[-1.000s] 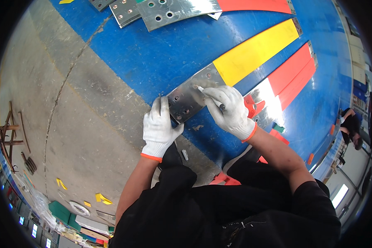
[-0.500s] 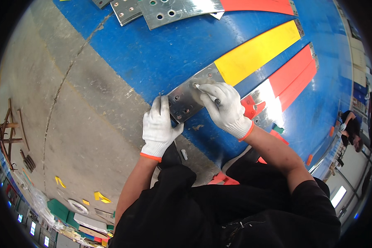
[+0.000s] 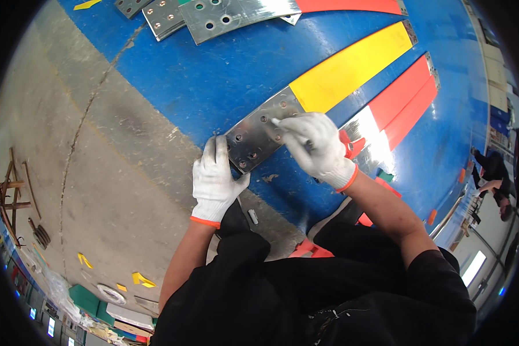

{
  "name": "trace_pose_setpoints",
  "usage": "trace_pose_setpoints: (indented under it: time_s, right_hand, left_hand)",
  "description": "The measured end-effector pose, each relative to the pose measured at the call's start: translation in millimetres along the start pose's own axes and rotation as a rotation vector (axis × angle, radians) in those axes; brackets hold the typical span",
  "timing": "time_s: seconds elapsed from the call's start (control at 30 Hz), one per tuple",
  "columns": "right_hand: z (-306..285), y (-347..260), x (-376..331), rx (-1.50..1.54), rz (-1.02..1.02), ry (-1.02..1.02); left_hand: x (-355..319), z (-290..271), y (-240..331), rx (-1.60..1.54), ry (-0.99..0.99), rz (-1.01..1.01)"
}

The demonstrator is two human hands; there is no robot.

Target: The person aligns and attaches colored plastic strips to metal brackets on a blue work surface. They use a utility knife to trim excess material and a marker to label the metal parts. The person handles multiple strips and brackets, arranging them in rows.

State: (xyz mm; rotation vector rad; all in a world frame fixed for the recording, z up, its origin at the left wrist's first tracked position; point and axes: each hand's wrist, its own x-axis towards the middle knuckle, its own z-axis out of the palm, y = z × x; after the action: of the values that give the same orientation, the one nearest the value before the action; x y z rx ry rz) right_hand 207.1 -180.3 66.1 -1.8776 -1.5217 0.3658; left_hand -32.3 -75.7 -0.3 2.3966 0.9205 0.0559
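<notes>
A bar with a bare metal end plate (image 3: 249, 130) and a yellow sleeve (image 3: 346, 66) lies slantwise on the blue floor. Several round holes pierce the plate. At its near left corner rests my left hand (image 3: 214, 179), in a white glove with an orange cuff; its fingers are stretched out along the plate's end and the thumb stands apart. My right hand (image 3: 317, 144), gloved alike and smeared a little by motion, is closed on a slim marker pen (image 3: 275, 121). The pen's pale tip is over the plate beside a hole; most of its body is hidden by the fingers.
Red-sleeved bars (image 3: 398, 98) lie to the right, a red piece (image 3: 352, 144) near them. More metal plates (image 3: 213, 23) are stacked at the far side. A small white piece (image 3: 252, 217) lies by my foot. Wooden frames (image 3: 8, 187) stand far left; another person (image 3: 493, 179) is at the right.
My right hand has shifted slightly with the pen, from one hole toward the plate's middle. The left hand stays on the plate's end. The whole view has shifted a little.
</notes>
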Motion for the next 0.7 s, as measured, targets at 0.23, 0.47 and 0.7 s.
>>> trace_pose_setpoints:
  time_s: [0.23,0.47,0.7]
  right_hand:
    - [-9,23,-8,-0.075,0.100,0.059]
    - [-6,26,-2,0.019,0.257,0.015]
    - [-21,10,39,-0.028,0.473,-0.200]
  left_hand:
    - [0,-2,2,0.028,-0.011,-0.011]
    - [1,1,0,0.024,-0.018,0.002]
    - [-1,-1,0,0.051,-0.003,0.010]
